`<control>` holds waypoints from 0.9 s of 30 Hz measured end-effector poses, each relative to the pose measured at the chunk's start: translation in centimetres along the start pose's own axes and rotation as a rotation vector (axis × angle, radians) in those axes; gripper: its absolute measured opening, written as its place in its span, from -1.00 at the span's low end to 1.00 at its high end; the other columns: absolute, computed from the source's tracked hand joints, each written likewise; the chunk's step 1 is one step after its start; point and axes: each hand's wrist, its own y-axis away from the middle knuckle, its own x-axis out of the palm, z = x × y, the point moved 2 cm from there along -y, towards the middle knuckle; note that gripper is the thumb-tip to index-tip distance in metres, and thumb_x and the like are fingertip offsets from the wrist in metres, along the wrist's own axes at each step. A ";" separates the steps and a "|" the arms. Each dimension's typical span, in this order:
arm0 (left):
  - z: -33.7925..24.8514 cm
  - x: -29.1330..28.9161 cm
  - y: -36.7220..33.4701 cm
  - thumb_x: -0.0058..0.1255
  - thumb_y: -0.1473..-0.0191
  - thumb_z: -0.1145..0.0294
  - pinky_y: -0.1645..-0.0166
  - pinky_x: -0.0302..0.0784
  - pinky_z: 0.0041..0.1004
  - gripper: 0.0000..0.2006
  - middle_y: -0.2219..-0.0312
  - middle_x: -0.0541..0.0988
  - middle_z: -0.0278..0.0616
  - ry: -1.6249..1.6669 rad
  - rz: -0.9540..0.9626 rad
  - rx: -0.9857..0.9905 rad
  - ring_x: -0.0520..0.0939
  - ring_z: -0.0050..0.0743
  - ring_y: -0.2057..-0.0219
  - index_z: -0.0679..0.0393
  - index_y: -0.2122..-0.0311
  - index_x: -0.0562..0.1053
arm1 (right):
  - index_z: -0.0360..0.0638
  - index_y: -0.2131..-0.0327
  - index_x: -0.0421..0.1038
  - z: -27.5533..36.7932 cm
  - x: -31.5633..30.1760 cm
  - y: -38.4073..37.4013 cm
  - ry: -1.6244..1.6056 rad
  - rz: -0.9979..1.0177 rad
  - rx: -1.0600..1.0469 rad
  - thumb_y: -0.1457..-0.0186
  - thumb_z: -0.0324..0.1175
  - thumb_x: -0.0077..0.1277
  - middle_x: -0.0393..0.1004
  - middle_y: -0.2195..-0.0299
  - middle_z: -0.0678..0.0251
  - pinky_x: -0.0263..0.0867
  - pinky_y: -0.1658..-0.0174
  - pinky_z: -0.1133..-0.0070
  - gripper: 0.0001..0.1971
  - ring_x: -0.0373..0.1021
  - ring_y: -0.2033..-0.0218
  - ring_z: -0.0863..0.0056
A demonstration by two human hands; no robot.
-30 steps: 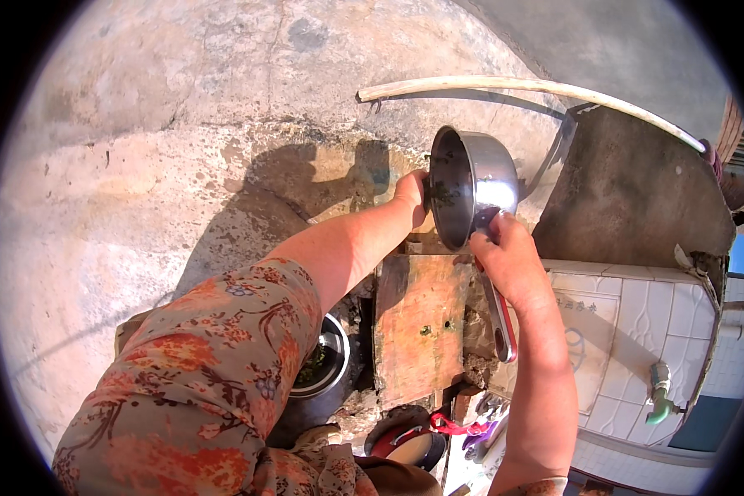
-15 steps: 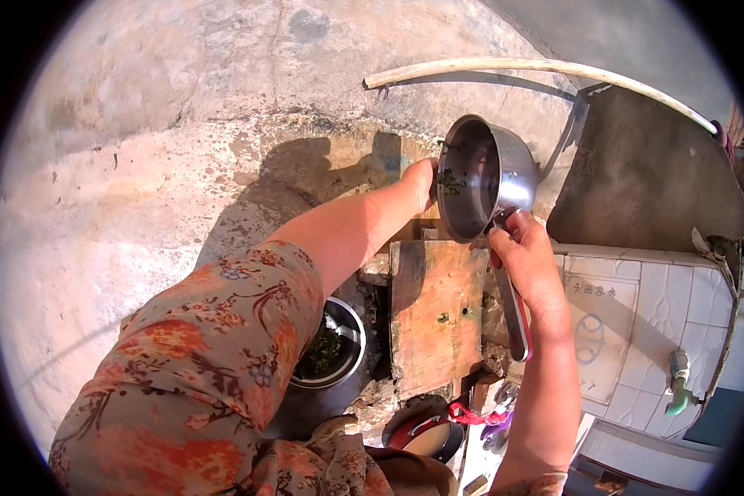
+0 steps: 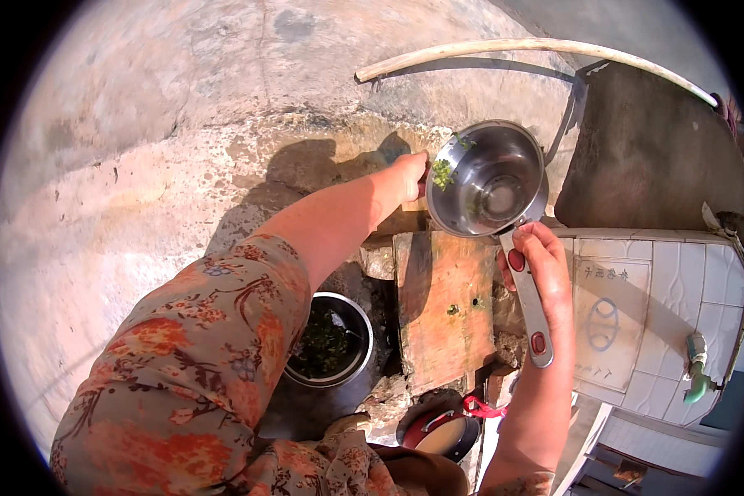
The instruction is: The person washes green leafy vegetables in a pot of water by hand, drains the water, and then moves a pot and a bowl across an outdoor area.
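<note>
A steel saucepan (image 3: 504, 182) is tilted so that its inside faces me, with bits of green leaf (image 3: 443, 174) clinging near its left rim. My right hand (image 3: 541, 255) is closed round the upper part of its long grey handle with red insets. At the left rim, my left hand (image 3: 408, 175) grips the pan's edge, its fingertips partly hidden. Below my left arm stands a round metal pot (image 3: 369, 332) holding dark green chopped leaves (image 3: 322, 341); my sleeve hides part of it.
A worn wooden board (image 3: 442, 289) lies below the saucepan. Nearer me is a red-and-black pan (image 3: 446, 438). On the right are a white tiled ledge (image 3: 670, 281) and a green tap (image 3: 698, 380). A pale curved pole (image 3: 504, 48) runs along the concrete (image 3: 182, 83).
The saucepan has turned its opening from facing left to facing me more. Both hands have moved with it, the left one slightly leftward, and its handle now shows more fully.
</note>
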 end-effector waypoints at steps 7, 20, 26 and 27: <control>-0.8 -0.8 2.3 -0.36 -0.06 0.23 0.78 -0.07 -0.50 -0.74 0.78 0.18 -0.36 -0.252 -0.060 0.005 0.11 -0.57 0.86 0.05 0.63 0.19 | -0.13 0.54 0.22 -0.6 -0.1 1.1 -0.131 -0.043 -0.004 0.05 -0.36 -0.14 0.21 0.76 0.39 0.01 0.73 0.66 -0.90 0.13 0.79 0.62; 1.5 -4.0 5.1 -0.31 0.04 0.33 0.75 -0.20 -0.53 -0.76 0.84 0.00 -0.44 -0.491 0.218 -0.131 -0.02 -0.66 0.84 0.01 0.70 0.10 | -0.18 0.48 0.25 -3.4 -1.7 2.5 -0.136 -0.071 0.033 0.04 -0.27 -0.21 0.28 0.74 0.31 0.00 0.72 0.71 -0.82 0.11 0.79 0.64; 9.3 -9.1 8.0 -0.26 -0.02 0.22 0.77 -0.10 -0.59 -0.68 0.81 0.14 -0.40 -0.788 0.568 -0.478 0.09 -0.67 0.81 0.06 0.72 0.17 | -0.15 0.45 0.28 -5.5 -3.6 3.4 -0.285 0.008 0.078 0.05 -0.27 -0.20 0.28 0.72 0.29 -0.01 0.73 0.72 -0.83 0.12 0.78 0.63; 9.8 -9.5 10.4 -0.26 -0.04 0.19 0.74 -0.02 -0.59 -0.70 0.80 0.16 -0.41 -1.011 0.608 -0.408 0.13 -0.67 0.79 0.05 0.67 0.20 | -0.15 0.44 0.28 -5.8 -3.7 3.7 -0.294 0.022 0.090 0.05 -0.27 -0.20 0.28 0.72 0.29 -0.01 0.73 0.72 -0.83 0.12 0.78 0.63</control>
